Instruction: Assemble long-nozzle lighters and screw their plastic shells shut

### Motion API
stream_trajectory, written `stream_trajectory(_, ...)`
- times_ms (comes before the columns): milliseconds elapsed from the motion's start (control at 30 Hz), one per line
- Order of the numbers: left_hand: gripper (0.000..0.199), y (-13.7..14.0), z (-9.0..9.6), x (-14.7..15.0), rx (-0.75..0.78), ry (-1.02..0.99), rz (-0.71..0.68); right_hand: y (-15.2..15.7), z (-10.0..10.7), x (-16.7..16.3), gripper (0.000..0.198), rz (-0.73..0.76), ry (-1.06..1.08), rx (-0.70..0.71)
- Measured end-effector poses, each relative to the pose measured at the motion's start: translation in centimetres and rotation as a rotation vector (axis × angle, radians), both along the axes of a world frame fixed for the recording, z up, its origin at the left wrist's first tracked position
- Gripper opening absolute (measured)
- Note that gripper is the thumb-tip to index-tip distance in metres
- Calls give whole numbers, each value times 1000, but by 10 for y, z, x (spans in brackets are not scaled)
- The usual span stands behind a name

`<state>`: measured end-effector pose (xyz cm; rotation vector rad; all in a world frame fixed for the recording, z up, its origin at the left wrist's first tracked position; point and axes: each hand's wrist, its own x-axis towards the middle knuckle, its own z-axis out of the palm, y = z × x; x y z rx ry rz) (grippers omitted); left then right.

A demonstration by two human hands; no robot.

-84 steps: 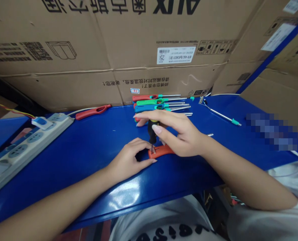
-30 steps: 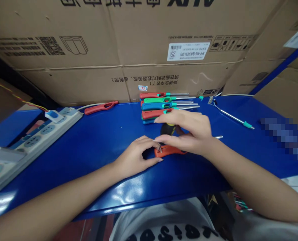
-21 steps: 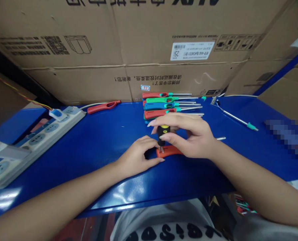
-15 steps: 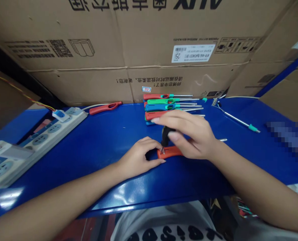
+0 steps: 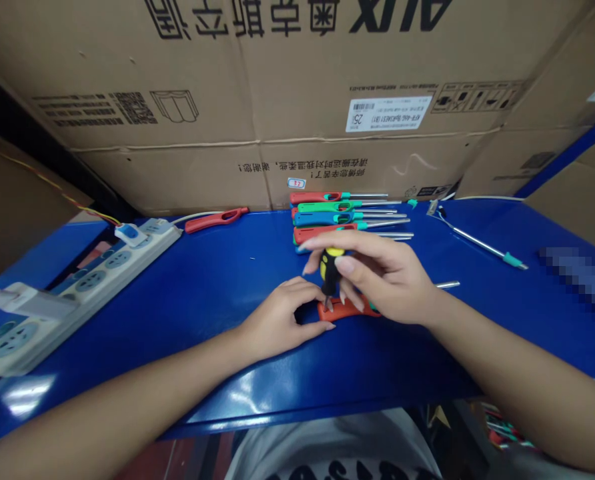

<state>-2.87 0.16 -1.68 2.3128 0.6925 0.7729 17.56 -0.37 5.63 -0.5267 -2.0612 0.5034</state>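
An orange-red long-nosed lighter lies on the blue table, its metal tube showing beyond my right wrist. My left hand grips the handle's left end between thumb and fingers. In my right hand is a short black and yellow screwdriver, held upright. Its tip points down at the handle's left end, beside my left fingertips. Whether the tip sits in a screw I cannot tell. My right palm covers the lighter's middle.
Behind my hands lies a stack of red, green and blue lighters. A red handle shell lies back left, a power strip at left. A metal tube with a teal end lies right. A cardboard box stands behind.
The screwdriver has turned in my right fingers, and its yellow part now shows. My left hand keeps its hold on the lighter. The whole view has shifted slightly.
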Motion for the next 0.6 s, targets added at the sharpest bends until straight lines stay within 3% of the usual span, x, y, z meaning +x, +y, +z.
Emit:
stream_trajectory(67,23,0,-1,0,2,-2,6,1,-3,0,22,-61,23,128)
stream_trajectory(167,25,0,0,0,4,-9,9,3,-7,5,23,-201,-43,456)
stream_trajectory(200,24,-1,0,0,0,-9,3,3,-7,6,22,-201,-71,492)
stream_trajectory(267,23,-1,2,1,-13,-6,-6,1,-4,6,28,-135,-102,378)
stream_trajectory(367,24,-1,4,1,-28,0,0,0,0,3,38,-17,-102,65)
stream_trajectory(400,23,-1,4,1,-32,1,3,0,0,3,35,-12,-94,43)
stream_trajectory(500,22,-1,3,0,-25,-6,5,5,-4,6,23,-145,-75,279)
stream_trajectory(567,23,-1,3,1,-7,-11,6,7,-7,9,26,-212,-91,457)
stream_trajectory(600,21,-1,3,1,-1,-9,7,7,-7,9,28,-198,-103,483)
